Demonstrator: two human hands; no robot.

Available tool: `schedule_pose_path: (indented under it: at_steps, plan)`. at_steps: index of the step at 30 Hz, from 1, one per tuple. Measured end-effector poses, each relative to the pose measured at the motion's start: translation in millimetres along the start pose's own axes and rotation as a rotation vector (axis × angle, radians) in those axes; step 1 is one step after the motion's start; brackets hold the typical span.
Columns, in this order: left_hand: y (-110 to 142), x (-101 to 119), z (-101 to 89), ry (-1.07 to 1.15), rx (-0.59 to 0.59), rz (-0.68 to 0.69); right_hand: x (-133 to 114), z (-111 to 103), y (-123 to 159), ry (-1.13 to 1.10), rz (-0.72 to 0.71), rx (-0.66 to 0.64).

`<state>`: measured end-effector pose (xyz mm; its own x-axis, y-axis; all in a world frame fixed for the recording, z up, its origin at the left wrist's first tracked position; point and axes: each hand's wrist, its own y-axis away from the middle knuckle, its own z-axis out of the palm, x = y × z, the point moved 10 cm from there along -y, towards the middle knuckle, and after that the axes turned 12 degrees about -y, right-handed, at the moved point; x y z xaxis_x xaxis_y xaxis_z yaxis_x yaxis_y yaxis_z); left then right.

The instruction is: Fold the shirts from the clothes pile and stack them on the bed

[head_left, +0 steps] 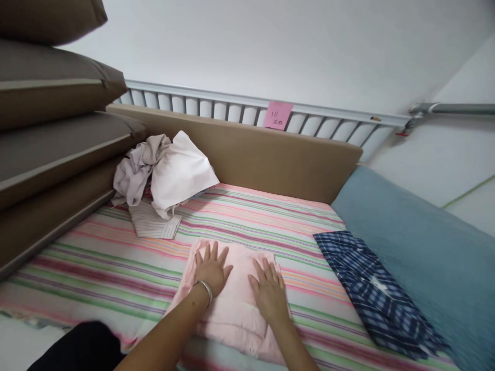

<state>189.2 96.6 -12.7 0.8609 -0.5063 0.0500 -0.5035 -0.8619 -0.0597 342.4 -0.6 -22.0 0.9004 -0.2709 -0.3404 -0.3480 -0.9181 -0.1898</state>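
A folded pale pink garment (235,304) lies on the striped bed sheet (108,268) in front of me. My left hand (211,269), with a silver bracelet on its wrist, lies flat on the garment's left part, fingers spread. My right hand (268,291) rests flat on its right part, fingers stretched out. Neither hand holds anything; both press down on the pink cloth.
A heap of white and light striped clothes (164,180) sits at the far left of the bed. A blue checked shirt (377,293) lies on the right beside a blue-grey blanket (417,242). Brown cushions (54,129) are stacked at left, a tan headboard (270,159) behind.
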Motion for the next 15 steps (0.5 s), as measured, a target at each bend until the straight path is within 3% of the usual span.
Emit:
schedule_pose_path:
  at_steps: [8, 12, 15]
  plan:
    - [17, -17, -1.6, 0.004, -0.037, 0.029, 27, -7, 17, 0.029, 0.153, 0.021]
    - [40, -47, 4.4, -0.005, -0.055, -0.016, 42, -15, 37, -0.031, 0.123, 0.068]
    - [55, -75, 11.4, 0.086, -0.043, -0.052, 57, -20, 51, -0.237, 0.127, 0.082]
